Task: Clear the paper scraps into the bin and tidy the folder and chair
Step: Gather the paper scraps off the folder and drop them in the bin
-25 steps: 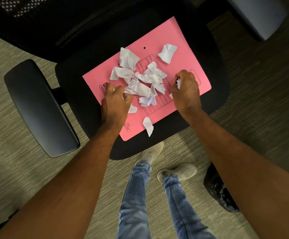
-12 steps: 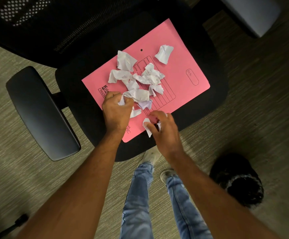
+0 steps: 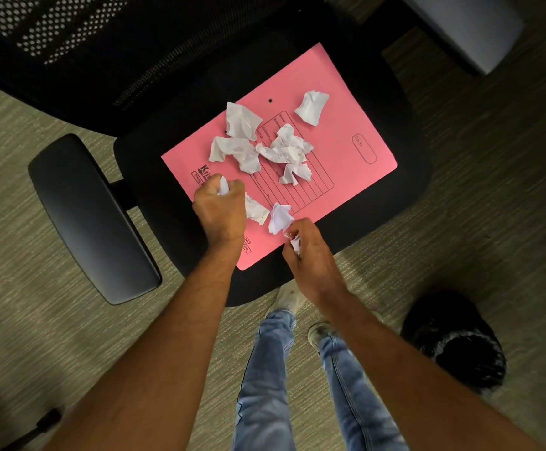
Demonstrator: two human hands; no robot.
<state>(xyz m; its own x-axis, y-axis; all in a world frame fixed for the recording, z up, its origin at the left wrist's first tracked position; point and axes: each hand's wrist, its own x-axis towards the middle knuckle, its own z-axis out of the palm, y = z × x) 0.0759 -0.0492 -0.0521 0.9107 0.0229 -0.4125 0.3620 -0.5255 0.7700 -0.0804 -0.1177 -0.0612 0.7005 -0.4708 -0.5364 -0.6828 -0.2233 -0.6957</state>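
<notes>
Your left hand is clenched around a crumpled white paper scrap that pokes out above your knuckles, over the near left part of the pink card folder. Your right hand grips another small white scrap at the folder's near edge, its fingertips touching a loose crumpled piece. The folder lies flat on the black seat of the office chair, with more crumpled white scraps scattered over its middle and one apart toward the far edge. The black-lined round bin stands on the carpet to your right, near your feet.
</notes>
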